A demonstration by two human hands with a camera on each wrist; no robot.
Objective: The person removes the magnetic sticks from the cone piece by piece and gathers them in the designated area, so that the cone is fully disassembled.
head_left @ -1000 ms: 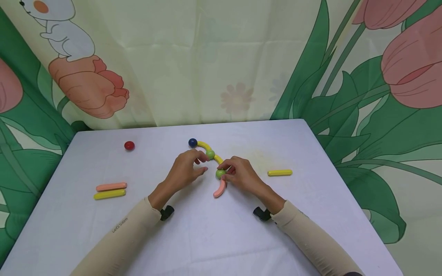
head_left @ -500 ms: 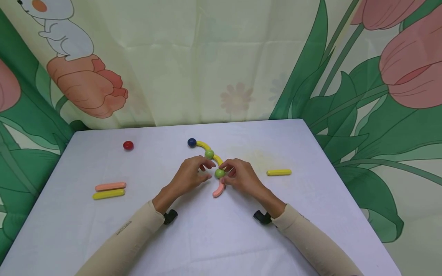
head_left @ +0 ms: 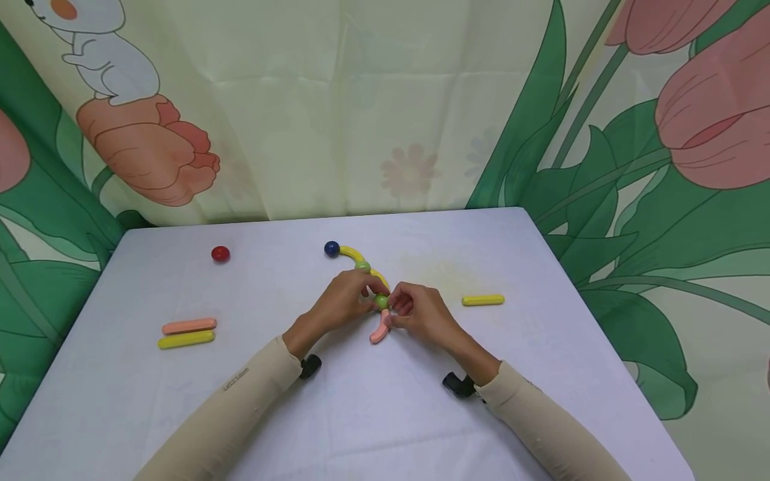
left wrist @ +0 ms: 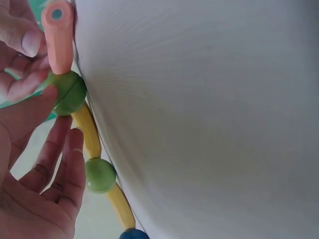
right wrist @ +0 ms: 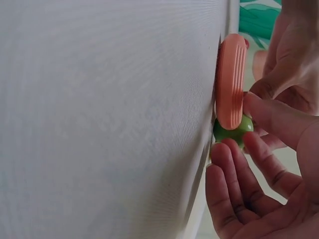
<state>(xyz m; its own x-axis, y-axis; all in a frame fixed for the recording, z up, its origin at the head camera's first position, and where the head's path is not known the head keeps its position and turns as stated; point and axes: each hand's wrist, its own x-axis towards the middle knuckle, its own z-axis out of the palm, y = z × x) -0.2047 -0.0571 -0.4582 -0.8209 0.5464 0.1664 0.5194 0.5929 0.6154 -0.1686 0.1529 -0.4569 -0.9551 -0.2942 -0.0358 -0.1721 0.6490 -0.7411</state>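
Observation:
A chain of magnetic toy pieces lies on the table: a dark blue ball [head_left: 331, 249], a curved yellow stick [head_left: 351, 252], a green ball [left wrist: 100, 175], another curved yellow stick [left wrist: 87, 130], a nearer green ball [left wrist: 70, 92] and a curved pink stick [head_left: 379, 329]. My left hand [head_left: 344, 298] pinches the nearer green ball, its thumb on the side in the left wrist view. From the right, my right hand [head_left: 424, 312] holds the pink stick at its joint with that ball. In the right wrist view its thumb touches the pink stick and its fingertips curl beside the ball.
At the left, a straight pink stick [head_left: 189, 326] lies beside a straight yellow stick [head_left: 186, 339]. A red ball [head_left: 220, 254] sits farther back. One more yellow stick [head_left: 483, 300] lies to the right. A printed curtain [head_left: 313, 107] hangs behind the white table [head_left: 385, 414].
My left hand has moved right and nearer, from beside the chain onto the nearer green ball. My right hand has shifted only slightly, staying at the pink stick.

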